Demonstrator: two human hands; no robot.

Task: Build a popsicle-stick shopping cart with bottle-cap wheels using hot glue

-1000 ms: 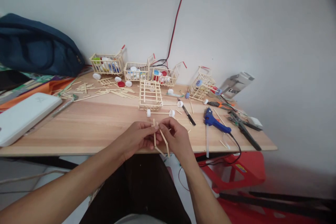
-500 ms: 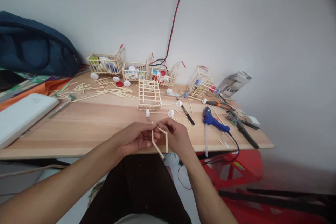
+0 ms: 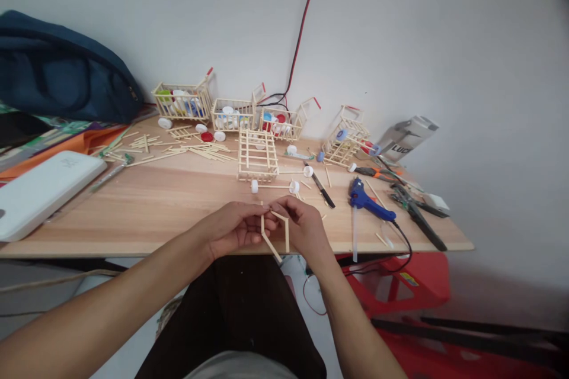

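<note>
While the left hand (image 3: 231, 231) pinches the stick frame (image 3: 271, 247), the right hand (image 3: 304, 228) seemingly grips it too.

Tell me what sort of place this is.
Likely a home craft bench: small wooden-stick carts, a blue hot glue gun, and a thin wooden stick frame held in the left hand and right hand.

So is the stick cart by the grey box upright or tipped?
Tipped: the cart leans with its slats running diagonally, unlike the upright carts beside it.
</note>
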